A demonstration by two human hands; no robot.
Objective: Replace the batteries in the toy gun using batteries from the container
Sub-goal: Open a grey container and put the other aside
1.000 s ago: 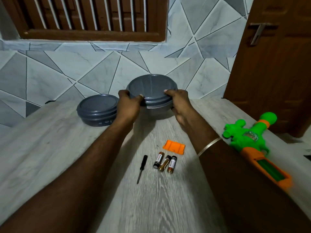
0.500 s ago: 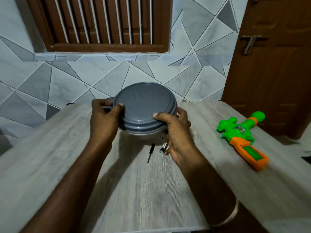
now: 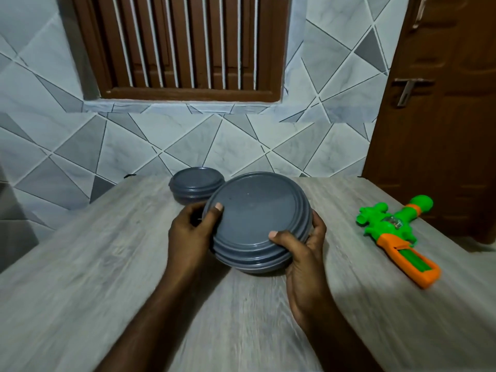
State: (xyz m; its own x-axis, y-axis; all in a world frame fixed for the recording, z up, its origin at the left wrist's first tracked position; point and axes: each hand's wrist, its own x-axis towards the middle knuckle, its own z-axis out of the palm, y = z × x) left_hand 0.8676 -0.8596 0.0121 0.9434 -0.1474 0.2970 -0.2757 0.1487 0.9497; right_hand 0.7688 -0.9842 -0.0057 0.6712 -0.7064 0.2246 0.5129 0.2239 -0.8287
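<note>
We grasp the grey container (image 3: 255,221), left hand (image 3: 190,237) at its nine o'clock, right hand (image 3: 306,253) at four o'clock; the toy gun (image 3: 389,229) lies at three o'clock.

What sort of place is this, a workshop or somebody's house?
Most likely a room in a home, not a workshop: a grey-and-white tiled wall, a barred wooden window, a panelled wooden door and a plain wood-grain table with a toy gun on it.
</note>
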